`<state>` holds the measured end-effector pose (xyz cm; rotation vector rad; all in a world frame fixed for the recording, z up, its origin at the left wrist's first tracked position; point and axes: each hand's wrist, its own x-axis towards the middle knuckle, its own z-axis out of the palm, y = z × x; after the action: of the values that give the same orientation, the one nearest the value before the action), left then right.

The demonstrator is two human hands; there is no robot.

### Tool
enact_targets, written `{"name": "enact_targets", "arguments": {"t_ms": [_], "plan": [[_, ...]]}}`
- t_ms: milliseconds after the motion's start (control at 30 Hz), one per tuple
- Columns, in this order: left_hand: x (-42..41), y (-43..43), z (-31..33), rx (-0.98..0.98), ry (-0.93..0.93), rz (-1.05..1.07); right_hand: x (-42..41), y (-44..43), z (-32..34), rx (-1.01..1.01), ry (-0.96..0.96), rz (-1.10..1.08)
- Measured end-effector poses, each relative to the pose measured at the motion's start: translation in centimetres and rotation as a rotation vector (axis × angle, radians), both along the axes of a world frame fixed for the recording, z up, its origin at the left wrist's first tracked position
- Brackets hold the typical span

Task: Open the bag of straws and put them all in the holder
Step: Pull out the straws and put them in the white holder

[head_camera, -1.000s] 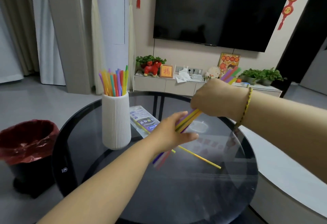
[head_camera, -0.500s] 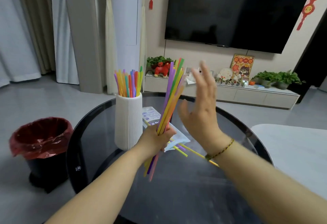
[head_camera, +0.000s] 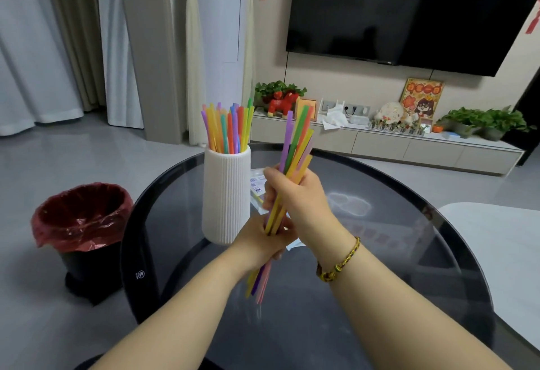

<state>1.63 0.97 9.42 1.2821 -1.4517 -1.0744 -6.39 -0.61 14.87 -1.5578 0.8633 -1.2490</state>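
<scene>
A bundle of coloured straws [head_camera: 296,141] stands nearly upright above the glass table, just right of the holder. My left hand [head_camera: 263,242] grips the bundle low down, and my right hand [head_camera: 295,197] grips it just above. The white ribbed holder [head_camera: 226,194] stands on the table with several coloured straws [head_camera: 226,127] sticking out of its top. The opened straw bag [head_camera: 257,187] lies flat behind my hands, mostly hidden by them.
The round dark glass table [head_camera: 380,252] fills the middle of the view. A black bin with a red liner [head_camera: 80,223] stands on the floor to the left. A white surface [head_camera: 496,241] borders the table on the right.
My right hand, open and raised beside the bundle half a second ago, has closed round the straws above my left hand. The bundle has stayed upright in my left hand.
</scene>
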Motion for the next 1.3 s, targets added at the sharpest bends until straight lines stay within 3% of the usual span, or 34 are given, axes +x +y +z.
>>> {"name": "enact_targets", "arguments": {"t_ms": [167,300,567,800,900,1000,1167,1300], "plan": [[0.4,-0.5,-0.6,-0.034,0.011,0.035,0.4,-0.3,-0.1,0.006,-0.002,0.058],[0.6,-0.5,-1.5,-0.014,-0.026,0.022,0.4,-0.2,-1.4,0.027,0.110,0.075],[0.9,-0.6,-3.4,0.137,-0.127,-0.188,0.4,-0.9,-2.3,0.056,0.075,0.046],[2.2,-0.6,-2.3,0.095,-0.128,-0.105,0.4,-0.9,-1.9,0.135,0.017,0.109],[2.9,-0.6,-0.8,0.002,-0.167,-0.058,1.4,-1.3,0.2,0.074,-0.038,0.095],[4.6,-0.4,0.8,-0.025,-0.045,-0.015,1.7,-2.4,3.5,-0.021,-0.128,0.032],[8.3,-0.8,2.4,-0.291,0.088,0.472,0.5,-4.4,8.0,-0.128,-0.264,-0.052],[9.5,-3.1,3.5,-0.247,-0.029,0.432,0.7,-5.5,10.4,-0.121,-0.387,-0.047]]}}
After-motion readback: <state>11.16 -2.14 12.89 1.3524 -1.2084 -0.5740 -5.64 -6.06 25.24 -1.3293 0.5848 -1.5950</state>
